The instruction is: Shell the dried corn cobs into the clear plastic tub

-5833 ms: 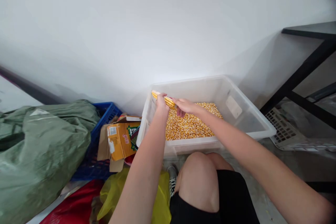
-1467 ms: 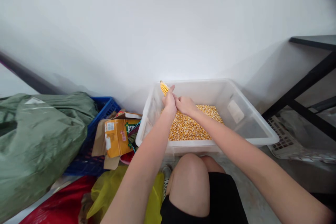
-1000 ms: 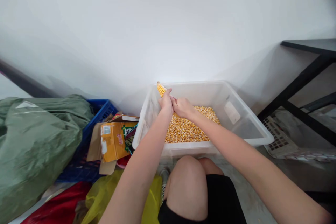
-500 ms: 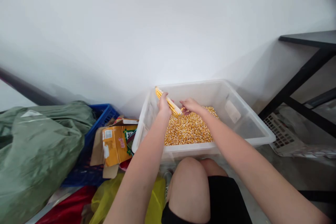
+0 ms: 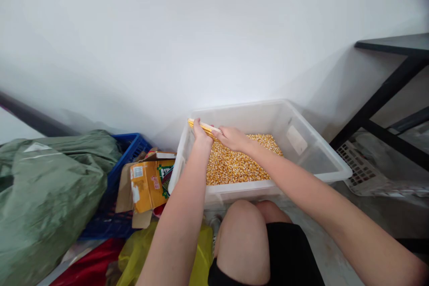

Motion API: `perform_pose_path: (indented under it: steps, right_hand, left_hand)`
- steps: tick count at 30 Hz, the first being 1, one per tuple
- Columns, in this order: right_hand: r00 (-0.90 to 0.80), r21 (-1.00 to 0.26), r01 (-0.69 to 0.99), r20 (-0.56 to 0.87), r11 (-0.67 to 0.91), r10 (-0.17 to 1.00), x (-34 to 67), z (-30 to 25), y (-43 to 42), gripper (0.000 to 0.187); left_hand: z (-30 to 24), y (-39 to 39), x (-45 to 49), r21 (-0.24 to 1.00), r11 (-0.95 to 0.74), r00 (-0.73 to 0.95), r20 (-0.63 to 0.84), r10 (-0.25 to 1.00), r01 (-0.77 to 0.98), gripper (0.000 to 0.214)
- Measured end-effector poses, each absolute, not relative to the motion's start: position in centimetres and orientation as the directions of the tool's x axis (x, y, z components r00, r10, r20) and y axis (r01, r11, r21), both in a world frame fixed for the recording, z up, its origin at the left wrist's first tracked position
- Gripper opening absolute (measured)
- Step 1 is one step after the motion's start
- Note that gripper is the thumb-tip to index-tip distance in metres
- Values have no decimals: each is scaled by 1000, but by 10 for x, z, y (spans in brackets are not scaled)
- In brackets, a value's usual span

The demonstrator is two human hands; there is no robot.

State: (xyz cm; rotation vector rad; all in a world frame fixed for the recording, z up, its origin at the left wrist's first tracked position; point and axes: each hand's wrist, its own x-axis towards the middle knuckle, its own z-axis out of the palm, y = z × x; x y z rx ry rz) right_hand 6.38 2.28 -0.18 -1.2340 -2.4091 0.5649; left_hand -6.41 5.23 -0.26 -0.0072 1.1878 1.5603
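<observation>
A partly stripped corn cob (image 5: 208,130) lies slantwise over the left part of a translucent plastic bin (image 5: 244,186). Yellow kernels still cover one side of it, and a pale bare strip runs along the top. My left hand (image 5: 201,132) is wrapped round its middle. At the cob's right end my right hand (image 5: 231,137) is closed, its fingers pressed against the cob; the fingertips are partly hidden. Below both hands, loose corn kernels (image 5: 239,165) cover the bin's floor on the left and middle.
Left of the bin sit an orange cardboard box (image 5: 147,185), a blue crate (image 5: 134,140) and a large green bag (image 5: 56,192). A yellow bag (image 5: 203,250) lies by my leg. On the right stands a dark-framed table (image 5: 375,98) with a white basket (image 5: 360,170) beneath. A white wall rises behind.
The cob has shifted slightly left and lies flatter. My right hand has moved left from beside its lower end onto that end. My left hand keeps its hold.
</observation>
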Motion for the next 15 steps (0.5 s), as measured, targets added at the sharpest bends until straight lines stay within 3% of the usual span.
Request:
perform_pose_path:
  steps: [5,15]
  right_hand:
    - [-524,-273,776,222,568,822,56,4,15,61]
    - [-523,-204,816,134,540,841,60,11,15,56]
  left_hand:
    - [0,52,-67,620,192,-287,-587,757,-761,30]
    - [-11,57,-59,664,185,-326,-567,756,-725,25]
